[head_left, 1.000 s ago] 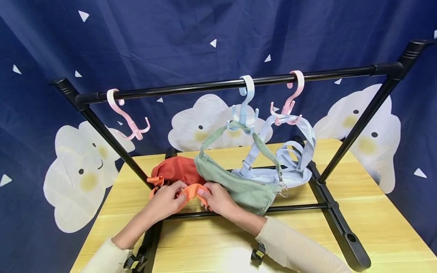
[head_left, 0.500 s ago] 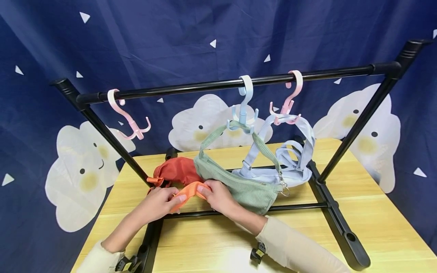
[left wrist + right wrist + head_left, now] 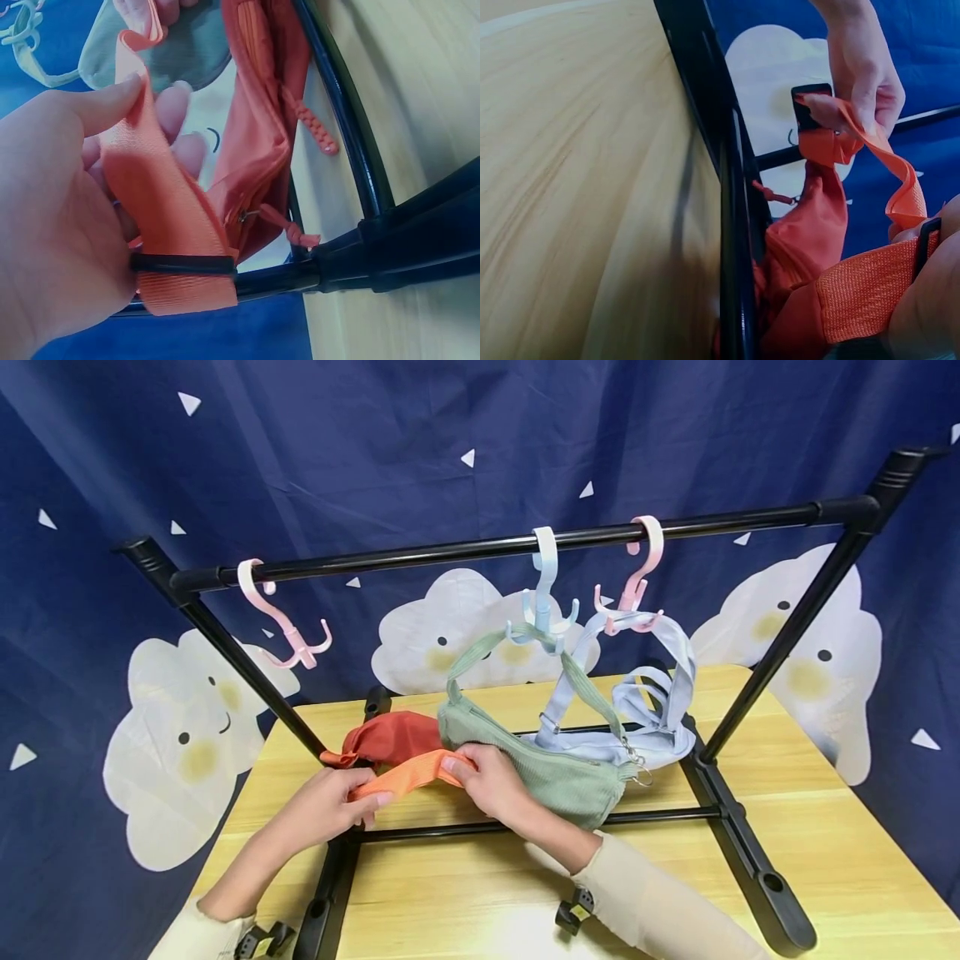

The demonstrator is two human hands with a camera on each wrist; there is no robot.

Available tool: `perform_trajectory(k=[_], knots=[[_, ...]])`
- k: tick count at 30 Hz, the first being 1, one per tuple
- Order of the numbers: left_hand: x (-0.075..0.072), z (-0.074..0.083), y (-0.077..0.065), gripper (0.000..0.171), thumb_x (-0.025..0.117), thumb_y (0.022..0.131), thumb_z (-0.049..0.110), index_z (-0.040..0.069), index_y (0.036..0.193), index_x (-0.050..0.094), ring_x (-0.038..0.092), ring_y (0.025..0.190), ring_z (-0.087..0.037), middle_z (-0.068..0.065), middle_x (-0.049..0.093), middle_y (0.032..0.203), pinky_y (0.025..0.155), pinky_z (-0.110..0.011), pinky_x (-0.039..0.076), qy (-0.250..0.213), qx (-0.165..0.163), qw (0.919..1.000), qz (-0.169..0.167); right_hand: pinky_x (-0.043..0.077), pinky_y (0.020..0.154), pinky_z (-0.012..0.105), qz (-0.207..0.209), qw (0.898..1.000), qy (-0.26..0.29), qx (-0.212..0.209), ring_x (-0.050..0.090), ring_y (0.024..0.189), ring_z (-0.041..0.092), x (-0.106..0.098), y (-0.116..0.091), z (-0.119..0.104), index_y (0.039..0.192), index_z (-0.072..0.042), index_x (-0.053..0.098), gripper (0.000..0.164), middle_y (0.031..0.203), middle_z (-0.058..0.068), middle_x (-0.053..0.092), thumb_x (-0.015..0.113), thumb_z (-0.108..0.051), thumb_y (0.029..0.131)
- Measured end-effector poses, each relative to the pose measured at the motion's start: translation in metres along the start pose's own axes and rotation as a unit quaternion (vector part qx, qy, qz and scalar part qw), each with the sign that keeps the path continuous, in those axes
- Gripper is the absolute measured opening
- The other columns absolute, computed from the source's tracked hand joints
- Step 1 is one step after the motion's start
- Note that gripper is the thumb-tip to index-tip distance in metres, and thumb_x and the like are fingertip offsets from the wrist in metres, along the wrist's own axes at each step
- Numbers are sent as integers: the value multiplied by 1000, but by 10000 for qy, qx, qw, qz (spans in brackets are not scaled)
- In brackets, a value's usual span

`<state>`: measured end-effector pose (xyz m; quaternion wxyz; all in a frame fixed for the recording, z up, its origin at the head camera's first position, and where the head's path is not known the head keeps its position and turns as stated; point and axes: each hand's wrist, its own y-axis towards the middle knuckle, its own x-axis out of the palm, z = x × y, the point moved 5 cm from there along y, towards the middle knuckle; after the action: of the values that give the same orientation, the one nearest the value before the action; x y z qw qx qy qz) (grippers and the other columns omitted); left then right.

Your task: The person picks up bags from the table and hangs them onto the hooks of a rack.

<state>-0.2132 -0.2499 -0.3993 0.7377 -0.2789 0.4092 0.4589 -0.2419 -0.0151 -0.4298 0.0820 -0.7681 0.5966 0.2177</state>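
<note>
An orange webbing strap (image 3: 408, 774) belongs to a red zippered bag (image 3: 395, 737) lying on the table at the rack's left end. My left hand (image 3: 318, 810) pinches one stretch of the strap between thumb and fingers. Farther right, my right hand (image 3: 491, 781) grips another stretch, close in front of a green corduroy bag (image 3: 525, 767). The strap spans the gap between both hands. In the left wrist view a black slider (image 3: 184, 264) crosses the strap below the thumb. A black buckle (image 3: 810, 105) shows beside the left hand in the right wrist view.
A black rack (image 3: 390, 556) stands on the wooden table (image 3: 442, 893). On its bar hang a pink hook (image 3: 288, 631) at left, a blue hook (image 3: 545, 585) bearing the green bag, and another pink hook (image 3: 647, 556) bearing a light blue bag (image 3: 652, 743).
My left hand has moved left and toward me, drawing the strap out longer and straighter. My right hand has shifted slightly right; the green bag and blue hook have shifted slightly right too.
</note>
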Motion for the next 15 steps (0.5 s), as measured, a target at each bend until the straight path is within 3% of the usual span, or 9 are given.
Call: perform_trajectory(k=[4, 10, 15], knots=[[-7, 4, -1, 29, 69, 96, 49, 27, 78, 62, 50, 55, -2, 18, 60, 63, 53, -23, 41, 160, 98, 9992, 345, 41, 56, 23, 42, 10000, 8, 64, 47, 58, 7, -4, 0, -2, 89, -14, 74, 20, 64, -8, 51, 67, -29, 101], [-18, 16, -3, 26, 74, 96, 36, 29, 75, 60, 45, 53, 1, 20, 50, 57, 52, -21, 39, 289, 539, 9938, 926, 43, 55, 24, 60, 10000, 8, 48, 48, 55, 8, -7, -1, -6, 90, -16, 75, 20, 63, -8, 53, 68, -30, 101], [-24, 24, -4, 27, 72, 98, 33, 26, 75, 59, 42, 51, 2, 19, 43, 57, 50, -21, 36, 451, 666, 9890, 1241, 45, 54, 25, 88, 9999, 21, -79, 49, 51, 7, -9, 0, -9, 89, -16, 75, 21, 64, -8, 54, 68, -32, 101]])
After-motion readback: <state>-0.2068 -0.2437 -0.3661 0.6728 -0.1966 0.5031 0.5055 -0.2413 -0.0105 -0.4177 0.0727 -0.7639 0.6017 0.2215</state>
